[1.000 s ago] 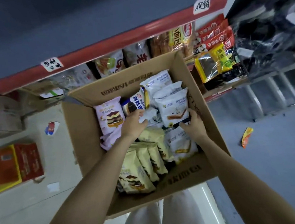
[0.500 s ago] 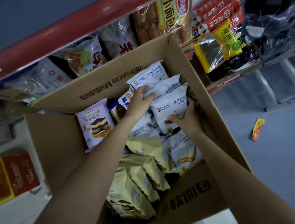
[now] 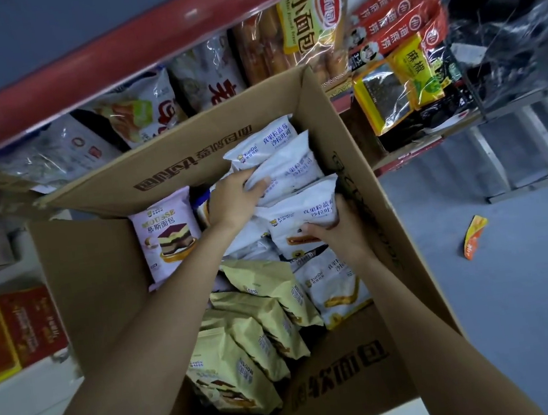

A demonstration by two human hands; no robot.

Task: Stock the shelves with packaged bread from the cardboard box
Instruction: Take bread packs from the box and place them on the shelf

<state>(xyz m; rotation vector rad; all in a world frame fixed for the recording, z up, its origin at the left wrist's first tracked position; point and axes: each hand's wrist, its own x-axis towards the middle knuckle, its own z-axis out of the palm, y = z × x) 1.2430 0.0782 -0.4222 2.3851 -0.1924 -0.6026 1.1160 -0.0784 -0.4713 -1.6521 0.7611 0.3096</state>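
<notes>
— Why are both hands down in the cardboard box (image 3: pixel 171 171) at the centre of the frame?

— The white blueberry toast packs stand bunched against its upper right corner, so each hand takes one. The left hand (image 3: pixel 230 200) curls over the middle white pack (image 3: pixel 292 170), fingers wrapped on its edge; the right hand (image 3: pixel 334 231) clasps the pack below it (image 3: pixel 304 214), thumb on the front and fingers behind.

— And the rest of the bread?

— It sits in the box: a pink mousse bread pack (image 3: pixel 169 234) upright at the left wall, yellow packs (image 3: pixel 247 341) leaning in a row toward the lower centre. The shelf (image 3: pixel 129 52) (already holding bagged bread) runs across the upper frame, just behind the box, presumably so the reach is short.
</notes>
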